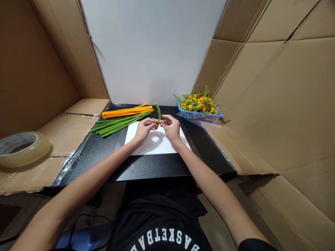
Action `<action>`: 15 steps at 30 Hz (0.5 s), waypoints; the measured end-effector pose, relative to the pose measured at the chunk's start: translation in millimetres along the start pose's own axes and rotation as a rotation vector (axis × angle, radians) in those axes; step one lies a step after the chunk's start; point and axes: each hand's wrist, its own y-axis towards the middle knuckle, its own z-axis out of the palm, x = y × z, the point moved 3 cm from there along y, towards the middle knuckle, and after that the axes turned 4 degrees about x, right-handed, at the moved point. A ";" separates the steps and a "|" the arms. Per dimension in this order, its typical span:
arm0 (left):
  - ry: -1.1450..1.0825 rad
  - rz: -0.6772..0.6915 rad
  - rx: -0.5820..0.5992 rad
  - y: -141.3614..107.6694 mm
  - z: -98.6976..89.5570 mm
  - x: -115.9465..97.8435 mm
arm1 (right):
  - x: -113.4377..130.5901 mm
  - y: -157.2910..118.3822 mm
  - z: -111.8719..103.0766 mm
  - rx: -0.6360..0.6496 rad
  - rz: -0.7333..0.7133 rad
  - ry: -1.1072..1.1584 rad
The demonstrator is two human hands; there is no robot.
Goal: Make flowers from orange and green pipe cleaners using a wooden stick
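Above a white sheet point(154, 144), my left hand point(144, 130) and my right hand point(171, 128) meet fingertip to fingertip on one small piece. It has a green fuzzy stem point(158, 112) that rises between them and curves toward the upper left, and a small orange part point(157, 125) at its lower end. Both hands have their fingers pinched on this piece. My fingertips hide part of the orange bit. Left of my left hand lie green fuzzy sticks point(117, 124), with orange fuzzy sticks point(128, 111) just behind them.
A blue basket point(199, 115) full of orange pieces with green stems stands at the back right of the black table point(157, 167). On cardboard at the far left lies a roll of clear tape point(39, 150). Cardboard walls flank both sides; a white panel point(154, 52) stands behind.
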 end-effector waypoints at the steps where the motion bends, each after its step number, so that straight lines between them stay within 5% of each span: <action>1: 0.050 0.029 -0.001 -0.9 0.5 -0.9 | -1.1 0.4 -0.1 -0.009 0.012 0.004; 15: 0.082 0.079 -0.042 -2.9 3.7 -1.2 | 2.4 2.3 -0.8 0.136 -0.140 -0.209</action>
